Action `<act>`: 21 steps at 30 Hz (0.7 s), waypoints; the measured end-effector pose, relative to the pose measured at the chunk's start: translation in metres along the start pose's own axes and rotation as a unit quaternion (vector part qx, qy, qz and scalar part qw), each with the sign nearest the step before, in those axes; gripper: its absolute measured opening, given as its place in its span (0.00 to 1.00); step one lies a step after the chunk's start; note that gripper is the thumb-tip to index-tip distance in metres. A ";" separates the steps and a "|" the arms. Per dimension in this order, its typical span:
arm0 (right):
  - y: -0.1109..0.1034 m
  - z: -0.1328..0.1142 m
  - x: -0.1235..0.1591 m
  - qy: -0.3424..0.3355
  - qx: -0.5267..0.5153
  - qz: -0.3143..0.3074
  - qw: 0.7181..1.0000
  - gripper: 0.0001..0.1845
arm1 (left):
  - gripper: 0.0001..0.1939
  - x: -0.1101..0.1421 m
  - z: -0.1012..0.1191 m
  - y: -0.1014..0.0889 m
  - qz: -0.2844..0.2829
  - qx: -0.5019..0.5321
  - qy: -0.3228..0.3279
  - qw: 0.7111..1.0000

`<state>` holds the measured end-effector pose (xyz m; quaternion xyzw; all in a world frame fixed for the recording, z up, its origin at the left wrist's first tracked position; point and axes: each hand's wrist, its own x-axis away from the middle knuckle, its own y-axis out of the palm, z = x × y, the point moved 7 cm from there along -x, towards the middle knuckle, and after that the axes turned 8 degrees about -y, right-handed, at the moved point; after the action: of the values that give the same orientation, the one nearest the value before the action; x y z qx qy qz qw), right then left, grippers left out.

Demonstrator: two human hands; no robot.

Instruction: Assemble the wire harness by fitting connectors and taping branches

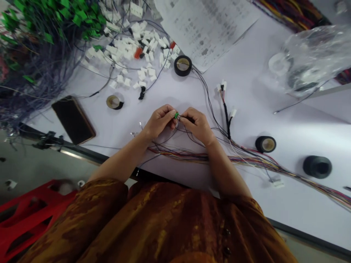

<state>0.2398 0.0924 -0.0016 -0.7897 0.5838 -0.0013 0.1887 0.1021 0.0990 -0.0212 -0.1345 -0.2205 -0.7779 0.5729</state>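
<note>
Between the fingertips of my left hand [162, 120] is a small green connector [176, 115], pinched at its side. My right hand [195, 122] is closed on thin dark wires [180, 116] that run to the connector. Both hands meet just above the tabletop, close together. Below them a long wiring harness [189, 156] of many-coloured wires lies across the table and passes under my right forearm. A taped branch with white plugs [222, 87] stretches out to the right of my right hand.
Rolls of black tape [182, 65] lie around the work, another roll [265, 144] to the right. White connectors [148, 44] and green-ended wires [74, 14] pile up at the back left. A phone [73, 119] rests near the left edge. Printed sheets [205, 29] and a plastic bag [318, 54] lie behind.
</note>
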 end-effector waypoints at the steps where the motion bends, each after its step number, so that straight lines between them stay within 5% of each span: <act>1: -0.001 0.001 -0.001 0.004 0.000 -0.003 1.000 0.09 | 0.11 0.000 0.000 0.000 0.000 -0.002 0.003 1.000; 12: -0.001 0.001 -0.002 -0.002 -0.007 -0.007 1.000 0.11 | 0.11 0.003 0.004 -0.001 0.018 -0.034 0.042 0.998; 16: 0.002 0.006 0.000 0.051 -0.078 -0.033 0.995 0.09 | 0.10 0.012 0.017 -0.001 0.029 -0.093 0.091 0.991; 18: 0.009 0.002 0.002 0.077 -0.169 -0.073 0.980 0.09 | 0.08 0.023 0.033 0.004 0.048 -0.174 0.150 0.972; 21: 0.010 -0.021 0.001 0.072 -0.217 -0.095 0.969 0.14 | 0.04 0.047 0.066 0.020 0.078 -0.327 0.256 0.906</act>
<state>0.2258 0.0827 0.0148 -0.8612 0.5047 0.0511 -0.0305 0.1036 0.0877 0.0620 -0.1270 0.2114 -0.7671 0.5923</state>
